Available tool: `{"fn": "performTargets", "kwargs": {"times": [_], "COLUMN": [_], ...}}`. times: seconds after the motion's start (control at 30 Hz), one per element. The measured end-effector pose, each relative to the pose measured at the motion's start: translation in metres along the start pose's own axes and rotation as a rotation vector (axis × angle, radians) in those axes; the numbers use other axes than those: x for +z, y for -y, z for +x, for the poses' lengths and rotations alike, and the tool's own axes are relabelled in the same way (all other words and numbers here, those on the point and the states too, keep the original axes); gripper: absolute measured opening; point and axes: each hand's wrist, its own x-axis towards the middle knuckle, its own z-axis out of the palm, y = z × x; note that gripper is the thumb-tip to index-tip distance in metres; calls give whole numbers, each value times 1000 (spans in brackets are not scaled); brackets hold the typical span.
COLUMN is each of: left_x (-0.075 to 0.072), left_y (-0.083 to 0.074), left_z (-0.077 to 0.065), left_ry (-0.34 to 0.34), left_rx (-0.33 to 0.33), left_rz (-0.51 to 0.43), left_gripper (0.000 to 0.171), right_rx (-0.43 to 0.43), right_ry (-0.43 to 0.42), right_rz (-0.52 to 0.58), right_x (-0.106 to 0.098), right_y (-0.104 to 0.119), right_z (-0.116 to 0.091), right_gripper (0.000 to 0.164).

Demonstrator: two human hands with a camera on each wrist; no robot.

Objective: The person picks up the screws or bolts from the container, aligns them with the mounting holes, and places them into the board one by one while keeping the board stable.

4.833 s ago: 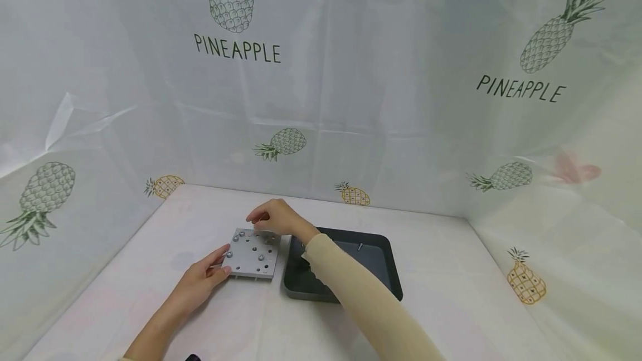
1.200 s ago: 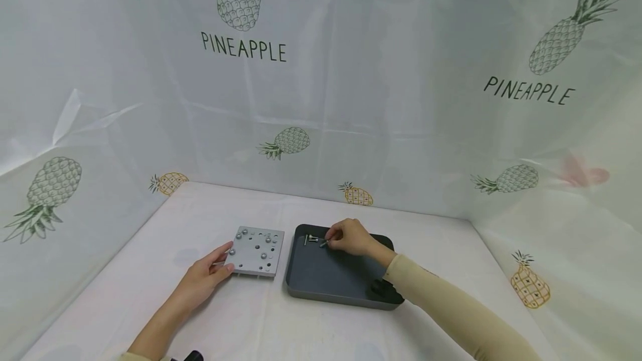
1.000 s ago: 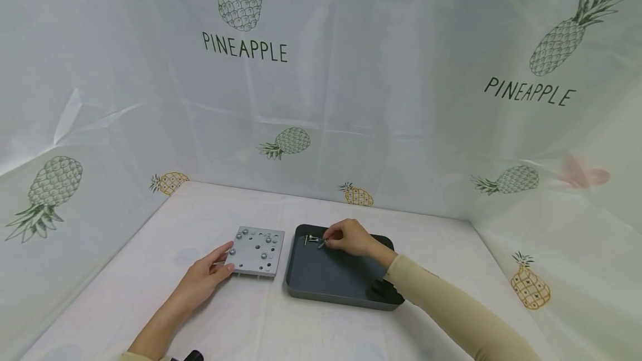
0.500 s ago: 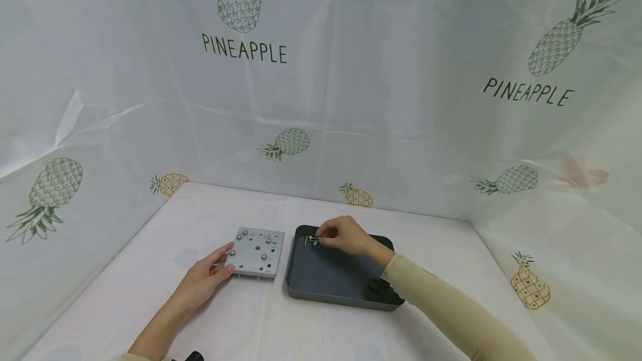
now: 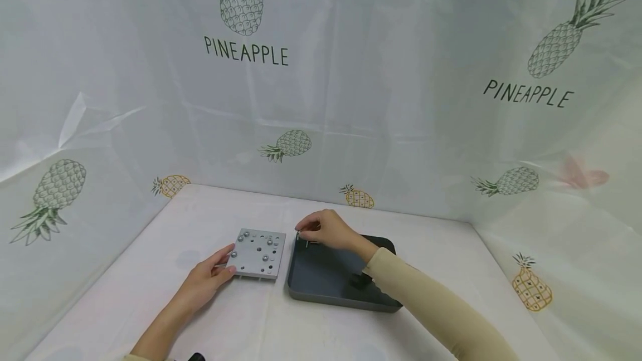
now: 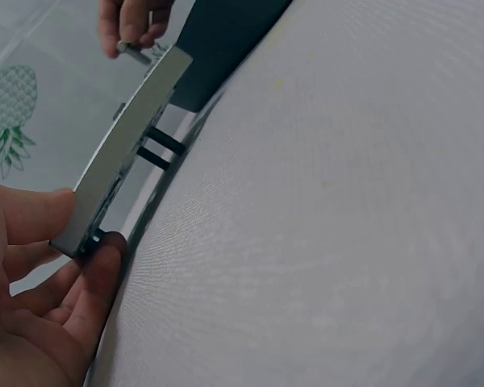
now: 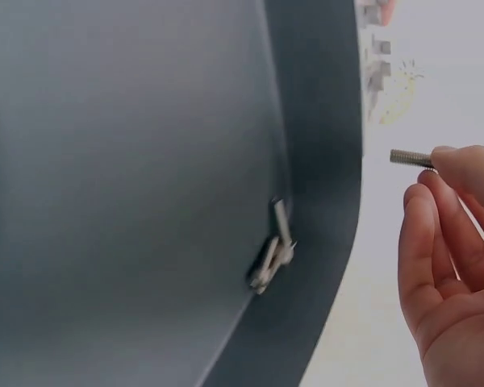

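Pinching right hand (image 5: pixel 328 230): holding screw (image 7: pixel 410 158) by end
Left hand (image 5: pixel 203 282): gripping plate (image 5: pixel 249 253) at left
Screw: possibly slipping through loosening pinch

Silver plate (image 5: pixel 249 254), white pineapple-print backdrop (image 5: pixel 376 93)

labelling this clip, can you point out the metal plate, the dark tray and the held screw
Metal plate (image 5: pixel 251 257): head view, on its top face.
Dark tray (image 5: pixel 321 274): head view, on its inside floor.
Held screw (image 7: pixel 410 157): right wrist view, on its threaded shaft.
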Motion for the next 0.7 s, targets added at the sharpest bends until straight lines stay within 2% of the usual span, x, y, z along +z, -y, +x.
{"fn": "performTargets", "kwargs": {"times": [0.27,0.7], "left_x": [1,2], "left_y": [-1,-1], "left_z": [0,1], "left_ry": [0,-7], "left_rx": [-13,-1], "left_rz": [-19,-23], "left_gripper": [67,66], "right_rx": [-18,-55], "right_ry": [16,55], "right_rz": [23,23], "right_x": [14,36], "right_y": [15,19], "right_z": [27,71], "right_gripper": [22,23]}}
